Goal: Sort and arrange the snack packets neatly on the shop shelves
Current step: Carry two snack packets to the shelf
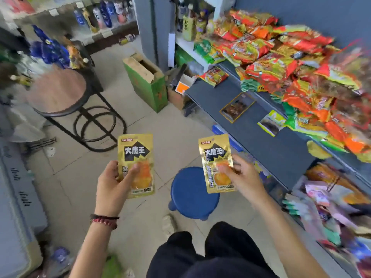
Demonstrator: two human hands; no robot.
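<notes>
I see blur smearing the heaped packets [297, 63] far right, their print unreadable. My left hand [112, 183] grips one gold packet [136, 163], my right hand [241, 177] pinches another gold packet [215, 157]; both read "大魔王".

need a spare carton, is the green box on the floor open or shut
Open: the green box has its top flaps folded apart, showing a dark inside.

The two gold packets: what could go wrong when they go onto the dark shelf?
1. The left grip and right grip pinch the left gold packet and right gold packet low down; one could slip.
2. The loose heap of packets on the dark shelf could slide if nudged.
3. The blue stool stands near the feet; the person could trip.
</notes>
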